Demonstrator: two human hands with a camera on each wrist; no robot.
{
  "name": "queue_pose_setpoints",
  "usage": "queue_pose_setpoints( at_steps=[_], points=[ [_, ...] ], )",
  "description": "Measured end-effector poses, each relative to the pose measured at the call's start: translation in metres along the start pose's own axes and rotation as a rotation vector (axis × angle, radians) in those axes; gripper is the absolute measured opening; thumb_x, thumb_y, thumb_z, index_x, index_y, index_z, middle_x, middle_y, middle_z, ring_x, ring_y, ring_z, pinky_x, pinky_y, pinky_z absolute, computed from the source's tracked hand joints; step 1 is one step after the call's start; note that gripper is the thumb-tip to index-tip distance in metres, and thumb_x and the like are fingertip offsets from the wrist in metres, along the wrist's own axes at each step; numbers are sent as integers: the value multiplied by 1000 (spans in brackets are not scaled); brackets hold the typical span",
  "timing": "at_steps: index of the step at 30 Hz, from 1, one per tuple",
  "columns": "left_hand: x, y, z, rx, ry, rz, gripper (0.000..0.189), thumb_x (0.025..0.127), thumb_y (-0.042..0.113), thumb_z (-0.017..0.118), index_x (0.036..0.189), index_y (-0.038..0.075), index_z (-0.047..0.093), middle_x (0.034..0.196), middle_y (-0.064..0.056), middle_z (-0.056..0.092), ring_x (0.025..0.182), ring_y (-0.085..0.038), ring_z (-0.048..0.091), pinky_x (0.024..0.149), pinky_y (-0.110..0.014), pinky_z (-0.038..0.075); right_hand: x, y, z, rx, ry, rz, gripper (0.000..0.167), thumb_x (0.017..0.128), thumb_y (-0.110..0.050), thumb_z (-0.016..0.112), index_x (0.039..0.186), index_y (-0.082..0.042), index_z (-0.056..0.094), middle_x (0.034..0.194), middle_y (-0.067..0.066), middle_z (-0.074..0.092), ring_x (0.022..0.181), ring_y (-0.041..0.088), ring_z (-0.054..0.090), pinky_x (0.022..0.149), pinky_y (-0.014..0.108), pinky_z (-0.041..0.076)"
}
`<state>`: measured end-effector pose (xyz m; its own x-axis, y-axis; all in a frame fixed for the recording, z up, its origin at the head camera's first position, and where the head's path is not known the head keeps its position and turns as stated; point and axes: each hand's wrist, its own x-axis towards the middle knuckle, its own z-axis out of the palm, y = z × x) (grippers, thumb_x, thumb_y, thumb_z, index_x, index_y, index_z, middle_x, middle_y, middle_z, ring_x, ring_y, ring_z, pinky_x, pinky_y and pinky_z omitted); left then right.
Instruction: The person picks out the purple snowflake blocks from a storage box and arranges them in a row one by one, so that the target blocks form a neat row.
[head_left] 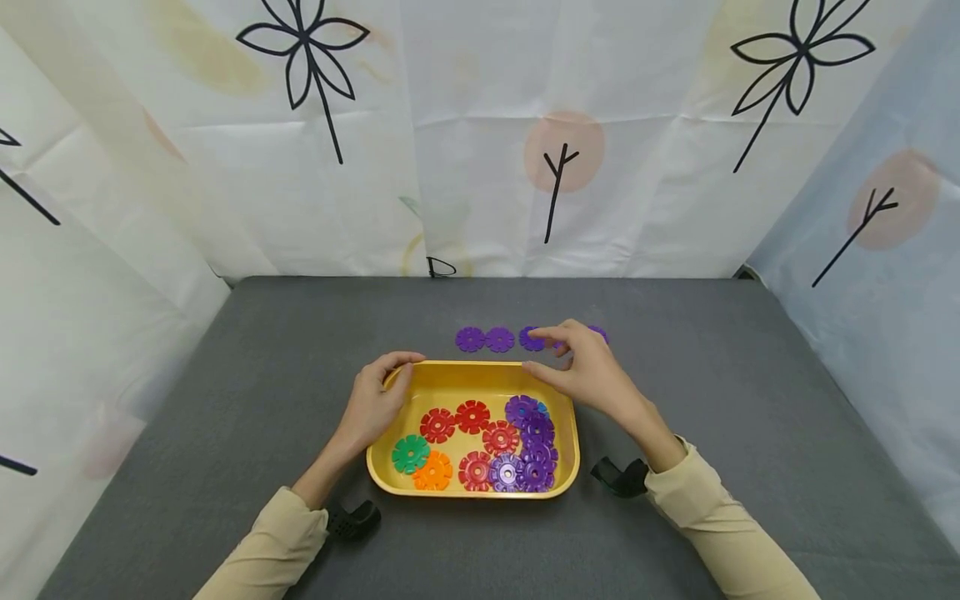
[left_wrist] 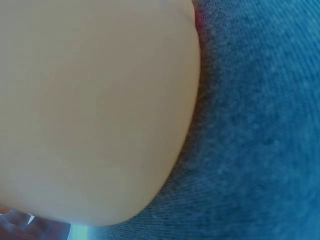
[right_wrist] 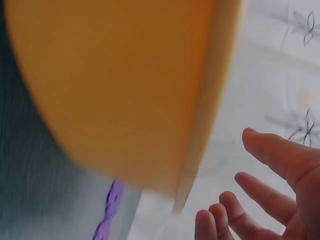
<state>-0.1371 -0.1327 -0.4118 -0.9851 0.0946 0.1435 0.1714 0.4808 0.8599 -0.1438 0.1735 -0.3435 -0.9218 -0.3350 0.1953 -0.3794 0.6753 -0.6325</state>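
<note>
With fingers of left hand (head_left: 375, 398), pinching yellow tray (head_left: 472, 496), likely to keep it still; holding nothing with spread right hand (head_left: 583, 367), near purple flowers (head_left: 499, 339).

1. Head view: above the near side of the yellow rectangular plastic tray (head_left: 472, 495), facing forward and down, far enough back to show it whole.
2. Left wrist view: close over the grey cloth-covered desk (head_left: 300, 375), left of the tray; a blurred rounded form (left_wrist: 100, 110) blocks much.
3. Right wrist view: just beside the tray's right end, rolled sideways, facing beyond it; shares tray and white flower-printed cloth backdrop (head_left: 480, 183) with head view.
</note>
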Motion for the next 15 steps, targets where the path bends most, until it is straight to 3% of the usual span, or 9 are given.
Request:
queue_pose_setpoints(
  at_steps=[4, 7, 11, 15],
  points=[
    [0, 0, 0, 10, 2, -2, 25, 107, 13, 52, 124, 6, 69, 123, -16, 70, 105, -28, 66, 87, -24, 56, -7, -14, 11, 52, -67, -49, 43, 87, -18, 81, 126, -2, 71, 109, 19, 69, 97, 34, 66, 81, 48, 60],
    [0, 0, 0, 13, 3, -5, 25, 107, 14, 52, 124, 7, 69, 122, -15, 70, 105, -27, 66, 87, -25, 56, -13, -20, 20, 71, -155, -73, 42, 87, -19, 82, 124, -1, 71, 109, 18, 70, 98, 33, 66, 80, 46, 60],
    [0, 1, 0, 14, 2, -8, 25, 107, 14, 52, 124, 6, 69, 122, -16, 70, 103, -27, 66, 84, -21, 55, -17, -23, 29, 65, -343, -75, 43, 85, -22, 84, 121, -1, 73, 104, 14, 72, 91, 25, 65, 76, 30, 58],
    [0, 1, -1, 17, -5, -9, 26, 107, 14, 51, 125, 6, 68, 123, -16, 69, 104, -27, 66, 86, -25, 56, -20, -22, 33, 51, -533, -74, 43, 79, -20, 89, 117, -3, 76, 98, 8, 72, 82, 15, 60, 72, 19, 50]
  ],
)
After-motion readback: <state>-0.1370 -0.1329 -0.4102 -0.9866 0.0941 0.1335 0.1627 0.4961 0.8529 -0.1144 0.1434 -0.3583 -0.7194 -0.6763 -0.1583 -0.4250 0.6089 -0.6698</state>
